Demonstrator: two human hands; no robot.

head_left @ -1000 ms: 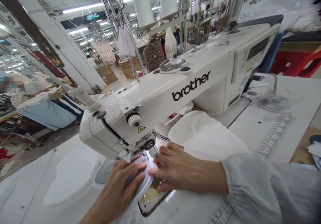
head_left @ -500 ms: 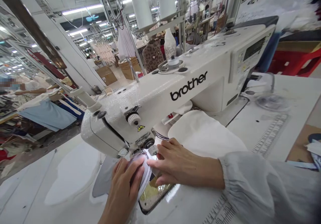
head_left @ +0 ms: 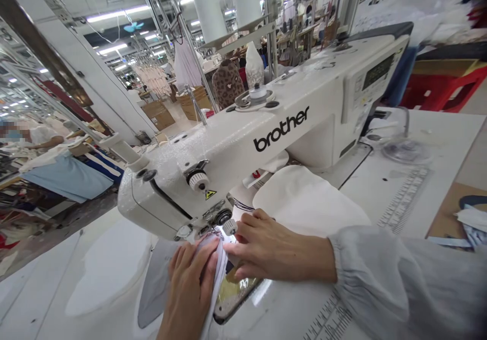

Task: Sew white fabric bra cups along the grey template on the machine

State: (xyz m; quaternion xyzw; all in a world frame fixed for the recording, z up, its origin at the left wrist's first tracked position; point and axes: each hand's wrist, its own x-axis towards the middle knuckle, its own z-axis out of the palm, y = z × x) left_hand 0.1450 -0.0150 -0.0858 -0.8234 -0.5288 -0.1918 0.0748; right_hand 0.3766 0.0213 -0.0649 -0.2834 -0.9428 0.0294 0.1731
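A layered fabric piece, grey with white edging (head_left: 154, 292), lies under the needle area of a white sewing machine (head_left: 228, 149). My left hand (head_left: 192, 274) is on it, its thumb and fingers close together and gripping the cloth just before the presser foot. On the other side, my right hand (head_left: 266, 248) touches the fabric's edge with an outstretched index finger. Its thumb is apart below, and the other fingers are bent near a white dial (head_left: 230, 227). The needle tip is hidden by the machine head and my fingers.
White fabric (head_left: 308, 200) lies under the machine arm, beside striped cloth (head_left: 243, 200). A white rounded piece (head_left: 108, 266) is on the table at left. Ruler markings (head_left: 405, 198) run along the table at right. Thread cones (head_left: 209, 12) stand behind the machine.
The fabric has shifted and turned under my left hand; its grey part reaches lower at left and the edge by my thumb looks straighter. My right hand stays nearly in place. The view shifts slightly.
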